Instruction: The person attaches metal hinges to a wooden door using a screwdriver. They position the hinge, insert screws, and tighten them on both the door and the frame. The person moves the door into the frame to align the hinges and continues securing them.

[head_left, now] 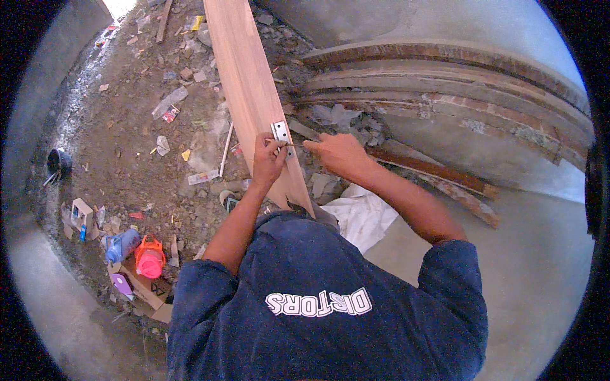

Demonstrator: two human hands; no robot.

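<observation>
A long reddish-brown wooden plank (244,70) runs from the far side toward my body, its near end jagged. On its right edge lies a silvery metal hinge (280,132) with dark screw holes. My left hand (269,159) is closed at the hinge, thumb and fingertips pinched against its lower part and partly covering it. My right hand (342,154) is wrapped round a screwdriver (296,145); its thin shaft points left to the hinge beside my left fingertips. The handle is hidden in the fist. Whether a screw sits at the tip is too small to tell.
Rubble and litter cover the dirt floor (127,165). Long weathered boards (445,76) lean along the right wall. A white sack (362,216) lies right of my lap. At lower left stand a blue jug (122,245), a pink-and-orange bottle (150,259) and a cardboard box (143,286); a black bucket (60,161) is farther left.
</observation>
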